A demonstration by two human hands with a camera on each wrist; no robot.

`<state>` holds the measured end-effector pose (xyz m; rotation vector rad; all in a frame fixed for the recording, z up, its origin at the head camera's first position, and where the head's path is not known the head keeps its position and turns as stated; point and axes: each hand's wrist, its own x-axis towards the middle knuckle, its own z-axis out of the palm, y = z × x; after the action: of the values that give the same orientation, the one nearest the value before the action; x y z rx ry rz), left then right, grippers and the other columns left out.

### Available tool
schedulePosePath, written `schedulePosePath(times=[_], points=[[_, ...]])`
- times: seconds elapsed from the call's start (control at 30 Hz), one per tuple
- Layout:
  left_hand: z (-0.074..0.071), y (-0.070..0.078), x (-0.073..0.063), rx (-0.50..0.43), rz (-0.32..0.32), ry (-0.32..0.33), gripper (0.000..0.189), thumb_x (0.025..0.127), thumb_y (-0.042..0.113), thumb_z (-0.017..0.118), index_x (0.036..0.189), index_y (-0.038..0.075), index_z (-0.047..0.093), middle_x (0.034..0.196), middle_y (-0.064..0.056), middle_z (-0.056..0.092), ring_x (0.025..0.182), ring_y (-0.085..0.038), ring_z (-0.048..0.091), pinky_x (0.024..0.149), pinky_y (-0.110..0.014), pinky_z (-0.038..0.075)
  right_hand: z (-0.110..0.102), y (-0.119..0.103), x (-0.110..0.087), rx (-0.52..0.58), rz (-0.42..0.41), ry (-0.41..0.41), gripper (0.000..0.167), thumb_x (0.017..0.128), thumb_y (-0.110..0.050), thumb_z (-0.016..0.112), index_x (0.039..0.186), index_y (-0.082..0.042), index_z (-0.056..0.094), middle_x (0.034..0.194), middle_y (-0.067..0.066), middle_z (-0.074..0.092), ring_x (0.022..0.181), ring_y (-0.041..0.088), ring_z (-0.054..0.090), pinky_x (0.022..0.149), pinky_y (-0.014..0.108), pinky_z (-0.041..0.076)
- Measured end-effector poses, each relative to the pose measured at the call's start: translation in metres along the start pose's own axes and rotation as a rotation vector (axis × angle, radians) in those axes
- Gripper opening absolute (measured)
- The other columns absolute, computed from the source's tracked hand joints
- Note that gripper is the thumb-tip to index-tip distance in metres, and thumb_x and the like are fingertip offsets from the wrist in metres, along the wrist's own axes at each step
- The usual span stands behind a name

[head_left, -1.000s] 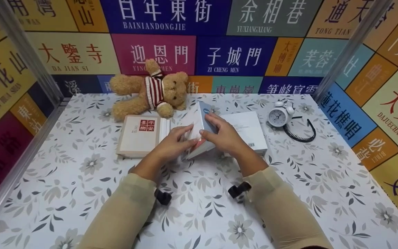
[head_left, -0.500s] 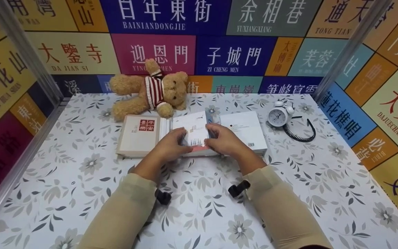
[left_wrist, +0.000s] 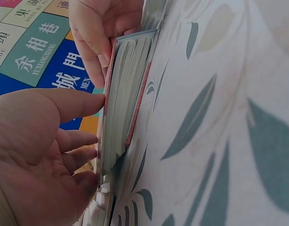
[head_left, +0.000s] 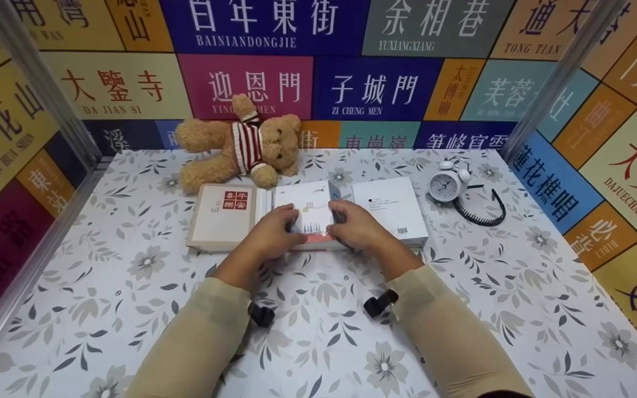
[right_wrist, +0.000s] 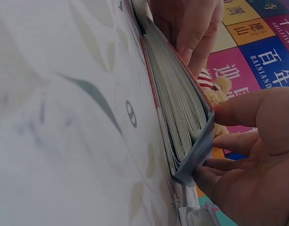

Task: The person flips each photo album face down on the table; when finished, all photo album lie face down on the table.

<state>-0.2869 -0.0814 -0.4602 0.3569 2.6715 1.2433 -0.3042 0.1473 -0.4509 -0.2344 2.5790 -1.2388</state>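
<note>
A thick hardcover book (head_left: 312,205) with a white and red cover and a blue-grey spine (right_wrist: 197,153) lies flat on the table in the head view. My left hand (head_left: 274,232) touches its left side, thumb and fingertips at the cover's edge. On the other side my right hand (head_left: 358,224) has its thumb and loosely bent fingers against the spine. Neither hand visibly wraps round the book; the undersides of some fingers are hidden. Page edges face the wrist cameras. A beige book (head_left: 222,218) with a red square lies left, a white book (head_left: 390,207) right.
Behind the books a teddy bear (head_left: 249,146) in a striped top lies on its side. A white alarm clock (head_left: 447,182) and a black headband (head_left: 481,215) are at the right. Walls with printed signs (head_left: 379,91) enclose the flower-patterned table (head_left: 318,331).
The middle book was tilted up in both hands a second ago and has come down flat between the other two. Since half a second ago it has shifted slightly left.
</note>
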Motion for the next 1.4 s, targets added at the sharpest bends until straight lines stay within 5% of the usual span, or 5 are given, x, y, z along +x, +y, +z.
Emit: schedulePosePath(times=[0.23, 0.5, 1.0, 1.2, 1.4], points=[[-0.029, -0.004, -0.001, -0.203, -0.018, 0.279, 0.059, 0.1, 0.018, 0.071, 0.156, 0.008, 0.054, 0.165, -0.018, 0.049, 0.156, -0.038, 0.044, 0.129, -0.051, 0.038, 0.009, -0.027, -0.007, 0.152, -0.129, 0.117, 0.064, 0.102, -0.016, 0.069, 0.162, -0.012, 0.048, 0.173, 0.006, 0.04, 0.164, 0.026, 0.033, 0.134, 0.043, 0.032], [-0.065, -0.03, -0.012, -0.434, -0.031, 0.533, 0.053, 0.102, 0.015, 0.066, 0.153, 0.004, 0.056, 0.157, -0.016, 0.059, 0.15, -0.034, 0.053, 0.126, -0.042, 0.043, 0.038, -0.055, 0.006, 0.441, -0.171, 0.047, 0.071, 0.103, -0.013, 0.069, 0.166, -0.012, 0.038, 0.157, 0.016, 0.058, 0.148, 0.033, 0.055, 0.121, 0.044, 0.05], [-0.113, -0.074, -0.039, -0.332, -0.221, 0.555, 0.057, 0.103, 0.014, 0.064, 0.158, 0.006, 0.05, 0.164, -0.015, 0.053, 0.156, -0.03, 0.047, 0.132, -0.044, 0.035, 0.104, -0.085, 0.03, 0.403, -0.192, -0.019, 0.071, 0.102, -0.019, 0.071, 0.165, -0.011, 0.04, 0.155, 0.011, 0.061, 0.144, 0.029, 0.059, 0.119, 0.041, 0.051], [-0.113, -0.085, -0.036, -0.316, -0.382, 0.38, 0.069, 0.103, 0.02, 0.062, 0.167, 0.011, 0.037, 0.174, -0.013, 0.037, 0.162, -0.034, 0.036, 0.133, -0.05, 0.031, 0.111, -0.077, 0.031, 0.389, -0.142, -0.061, 0.071, 0.103, -0.02, 0.071, 0.166, -0.013, 0.041, 0.162, 0.008, 0.056, 0.15, 0.027, 0.053, 0.126, 0.041, 0.044], [-0.11, -0.096, -0.033, -0.254, -0.378, 0.261, 0.076, 0.101, 0.017, 0.063, 0.168, 0.005, 0.031, 0.171, -0.019, 0.04, 0.159, -0.038, 0.038, 0.133, -0.052, 0.031, 0.117, -0.077, 0.028, 0.295, -0.164, -0.111, 0.069, 0.103, -0.021, 0.071, 0.165, -0.01, 0.042, 0.166, 0.009, 0.051, 0.155, 0.027, 0.049, 0.13, 0.04, 0.038]])
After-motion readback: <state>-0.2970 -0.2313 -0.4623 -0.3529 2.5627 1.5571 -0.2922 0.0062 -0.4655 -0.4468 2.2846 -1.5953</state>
